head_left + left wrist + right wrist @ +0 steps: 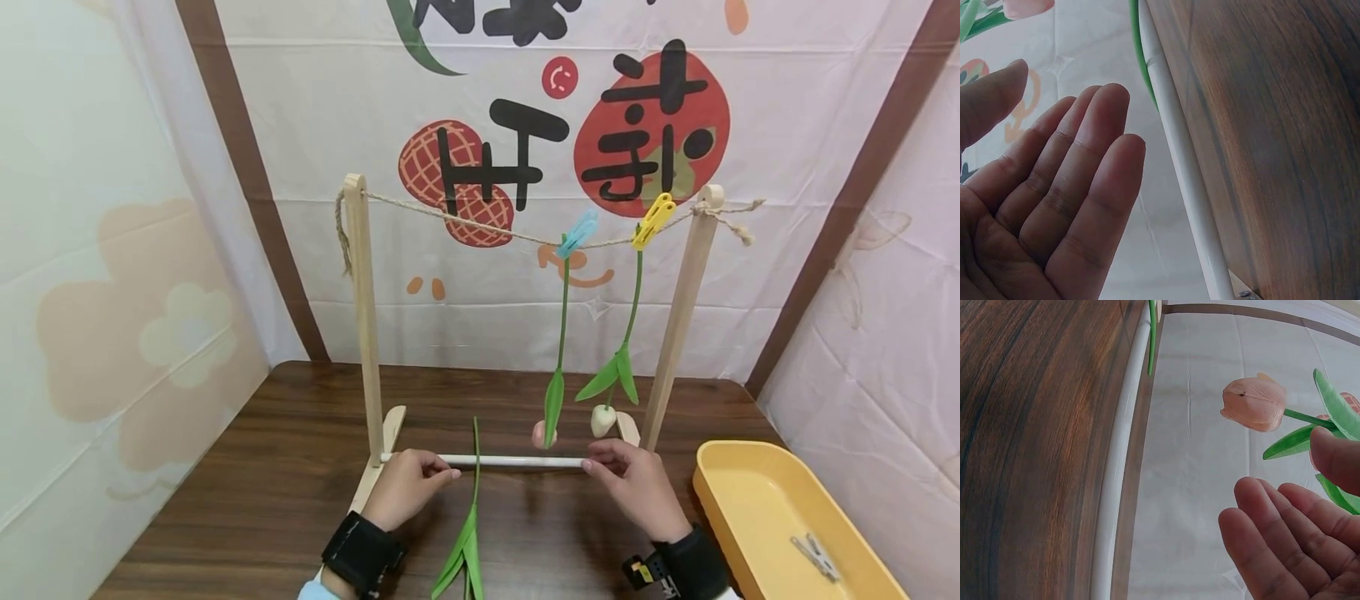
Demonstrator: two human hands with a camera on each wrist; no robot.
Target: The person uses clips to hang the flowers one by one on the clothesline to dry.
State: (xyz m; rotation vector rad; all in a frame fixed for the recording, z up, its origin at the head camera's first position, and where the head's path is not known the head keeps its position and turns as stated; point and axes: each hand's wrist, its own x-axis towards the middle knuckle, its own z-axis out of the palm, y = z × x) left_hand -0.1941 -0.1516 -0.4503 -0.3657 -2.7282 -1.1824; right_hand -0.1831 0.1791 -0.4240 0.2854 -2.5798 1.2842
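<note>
My left hand is held by the left end of a white rod joining two wooden posts. Its fingers are loosely extended and empty in the left wrist view. Close to the rod's right end is my right hand, also empty, its fingers slightly bent. A tulip with a green stem lies across the rod, its bloom out of the head view. From the twine hang two upside-down tulips: a pink one under a blue clothespin and a white one under a yellow clothespin.
The left post and right post stand on wooden feet on the dark wooden table. A yellow tray at the right holds a grey clothespin. Printed cloth hangs behind and at both sides.
</note>
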